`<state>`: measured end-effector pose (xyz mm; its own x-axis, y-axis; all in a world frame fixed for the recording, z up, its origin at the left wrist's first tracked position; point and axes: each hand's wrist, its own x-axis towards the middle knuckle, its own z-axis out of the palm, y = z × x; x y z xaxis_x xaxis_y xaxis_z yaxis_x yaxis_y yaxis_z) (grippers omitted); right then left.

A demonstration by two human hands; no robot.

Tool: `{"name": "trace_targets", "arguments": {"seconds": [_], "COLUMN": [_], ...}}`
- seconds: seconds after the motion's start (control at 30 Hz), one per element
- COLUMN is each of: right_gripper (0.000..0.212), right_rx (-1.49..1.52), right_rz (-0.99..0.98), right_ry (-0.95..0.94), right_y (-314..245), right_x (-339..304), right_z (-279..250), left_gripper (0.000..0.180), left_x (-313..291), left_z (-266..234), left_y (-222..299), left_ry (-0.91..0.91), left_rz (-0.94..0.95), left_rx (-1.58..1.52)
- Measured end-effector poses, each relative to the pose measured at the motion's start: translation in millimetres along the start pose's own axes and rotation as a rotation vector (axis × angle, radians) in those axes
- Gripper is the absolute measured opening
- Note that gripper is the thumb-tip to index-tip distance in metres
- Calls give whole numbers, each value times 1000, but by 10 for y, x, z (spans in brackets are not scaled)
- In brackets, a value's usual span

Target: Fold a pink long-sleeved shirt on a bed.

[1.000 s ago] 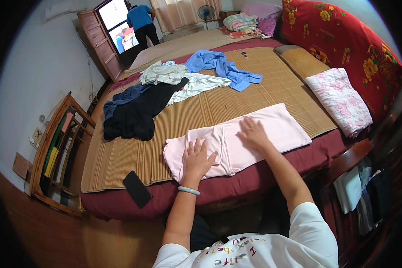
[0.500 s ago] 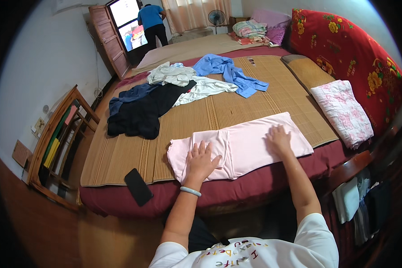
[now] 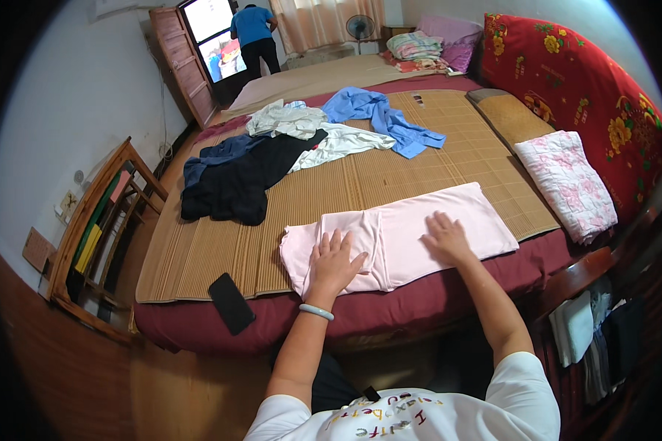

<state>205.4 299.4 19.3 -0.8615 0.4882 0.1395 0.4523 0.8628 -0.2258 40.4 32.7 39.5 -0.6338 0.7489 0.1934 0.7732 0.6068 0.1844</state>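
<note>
A pale pink garment (image 3: 408, 246), folded into a long strip, lies along the near edge of the bed. Its left part has a second folded layer on top, with creases near the middle. My left hand (image 3: 333, 259) rests flat on that layered part, fingers spread; a pale bangle circles the wrist. On the smooth right half lies my right hand (image 3: 447, 239), palm down with its fingers apart. Neither hand grips the cloth.
A bamboo mat (image 3: 331, 187) covers the bed. Farther left are a black garment (image 3: 232, 187), white clothes (image 3: 338, 147) and a blue shirt (image 3: 382, 117). A phone (image 3: 232, 303) lies at the near edge, a folded quilt (image 3: 566, 184) at right. A person (image 3: 255, 37) stands by the far door.
My right hand has slid left over the pink garment, toward its middle. The left hand stays in place on the layered part.
</note>
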Motion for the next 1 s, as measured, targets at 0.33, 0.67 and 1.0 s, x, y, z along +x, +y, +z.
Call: {"name": "trace_targets", "arguments": {"seconds": [0.33, 0.67, 1.0], "right_gripper": [68, 67, 71], "right_rx": [-128, 124, 55], "right_rz": [403, -212, 120], "right_ry": [149, 1, 128], "right_y": [794, -420, 100], "right_x": [-85, 112, 591], "right_z": [-135, 70, 150], "left_gripper": [72, 74, 73], "left_x": [15, 57, 54], "left_z": [-36, -9, 13], "left_y": [31, 28, 12], "left_ry": [-39, -101, -82], "left_rz": [-6, -10, 13], "left_rx": [-2, 6, 13]}}
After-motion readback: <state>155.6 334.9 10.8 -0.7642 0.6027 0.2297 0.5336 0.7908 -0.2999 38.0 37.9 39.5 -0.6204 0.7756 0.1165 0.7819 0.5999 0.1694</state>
